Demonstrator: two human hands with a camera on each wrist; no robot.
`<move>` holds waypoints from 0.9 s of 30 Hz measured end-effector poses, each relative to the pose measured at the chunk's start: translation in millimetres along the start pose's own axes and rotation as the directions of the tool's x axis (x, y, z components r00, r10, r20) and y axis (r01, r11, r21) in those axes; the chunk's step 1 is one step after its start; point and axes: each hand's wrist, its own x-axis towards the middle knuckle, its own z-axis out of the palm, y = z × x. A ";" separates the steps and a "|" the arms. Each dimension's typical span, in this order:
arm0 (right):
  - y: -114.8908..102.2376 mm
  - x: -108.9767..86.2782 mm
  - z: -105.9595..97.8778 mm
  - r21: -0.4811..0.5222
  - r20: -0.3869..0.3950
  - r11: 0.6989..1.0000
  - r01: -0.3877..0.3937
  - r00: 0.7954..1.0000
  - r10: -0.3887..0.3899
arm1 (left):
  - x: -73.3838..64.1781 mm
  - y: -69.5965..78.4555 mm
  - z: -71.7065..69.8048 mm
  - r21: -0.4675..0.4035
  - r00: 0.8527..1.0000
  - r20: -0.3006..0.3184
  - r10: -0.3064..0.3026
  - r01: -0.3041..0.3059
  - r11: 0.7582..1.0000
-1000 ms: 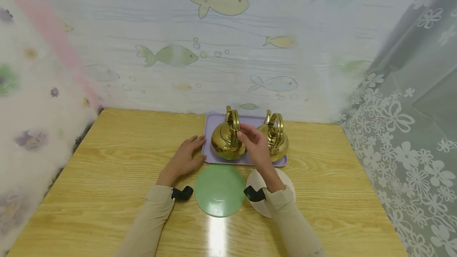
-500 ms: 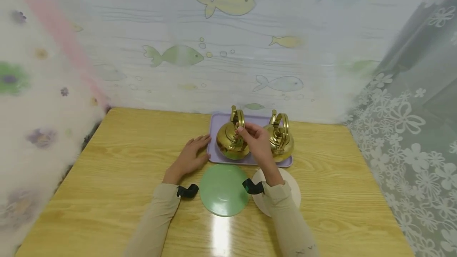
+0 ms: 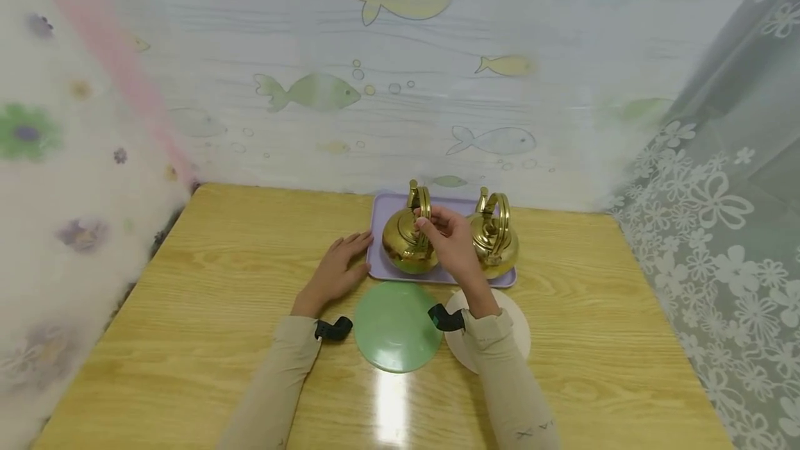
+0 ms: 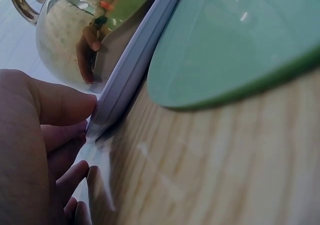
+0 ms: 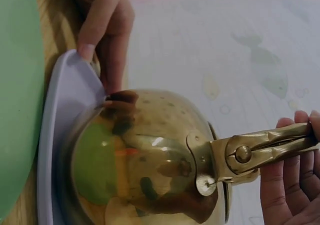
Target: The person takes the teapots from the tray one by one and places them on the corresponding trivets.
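Note:
My right hand [image 3: 455, 245] holds the tall arched handle of the left gold kettle [image 3: 405, 245]. In the right wrist view, its fingers [image 5: 295, 185] wrap that handle, and the thumb is mostly cut off at the right edge. The kettle sits on a lilac tray [image 3: 382, 268], its spout toward the wall. Beside it on the tray stands a second gold kettle [image 3: 500, 259], partly behind the right hand. My left hand [image 3: 337, 273] touches the tray's left end with extended fingers, the thumb at the near corner.
A green plate [image 3: 397, 328] lies on the wooden table [image 3: 237, 255] just in front of the tray. To its right, a cream plate [image 3: 509, 318] is partly covered by my right forearm. The fish-patterned wall [image 3: 281, 158] rises behind the tray.
The right hand's thumb and fingers have come in around the left kettle's handle. The whole scene has shifted slightly right in the head view. Kettles, tray and left hand keep their places.

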 end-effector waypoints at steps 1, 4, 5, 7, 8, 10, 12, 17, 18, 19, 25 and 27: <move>0.0 -0.1 0.1 -0.012 -0.006 1.000 0.010 1.000 -0.010 | 0.9 0.3 0.1 -0.003 1.000 0.000 0.001 -0.001 1.000; 0.3 -0.6 0.5 -0.023 -0.017 0.999 0.043 0.999 -0.043 | 2.1 0.2 0.6 -0.003 1.000 -0.005 0.004 -0.004 1.000; 0.8 -0.7 0.8 -0.026 -0.020 0.998 0.050 0.999 -0.050 | 2.0 0.1 0.9 -0.001 1.000 -0.007 0.004 -0.004 1.000; 1.6 -1.2 1.1 -0.020 -0.026 0.998 0.057 0.998 -0.058 | 1.8 -0.3 1.3 0.005 1.000 -0.006 0.003 -0.003 1.000; 2.1 -1.2 1.2 -0.014 -0.026 0.998 0.059 0.998 -0.060 | 1.5 -0.3 1.3 0.005 1.000 -0.005 0.001 -0.001 1.000; 3.6 -0.7 1.3 0.005 -0.026 0.999 0.051 0.998 -0.051 | 1.1 -0.8 1.4 0.008 1.000 -0.006 0.002 -0.002 1.000; 4.3 0.3 1.0 0.031 -0.023 0.999 0.044 0.999 -0.043 | 1.3 -1.0 1.0 0.011 1.000 -0.006 0.001 -0.001 1.000; 5.1 4.0 -3.4 0.044 0.011 0.999 0.019 1.000 -0.019 | 2.8 -1.3 1.1 0.017 1.000 -0.019 0.001 0.000 1.000; 4.5 4.7 -4.5 0.042 0.023 0.999 0.012 1.000 -0.013 | 3.1 -1.4 1.0 0.018 1.000 -0.021 0.000 0.000 1.000; 4.0 5.3 -5.5 0.039 0.036 0.999 0.005 0.999 -0.006 | 3.2 -1.6 1.0 0.018 1.000 -0.023 0.000 0.000 1.000; 3.7 6.6 -9.6 0.083 0.090 0.996 -0.024 0.996 0.016 | 3.2 -1.8 1.8 0.018 1.000 -0.014 0.002 -0.002 1.000; 4.6 6.0 -9.7 0.112 0.098 0.993 -0.021 0.995 0.010 | 2.5 -1.4 2.1 0.018 1.000 -0.012 0.003 -0.003 1.000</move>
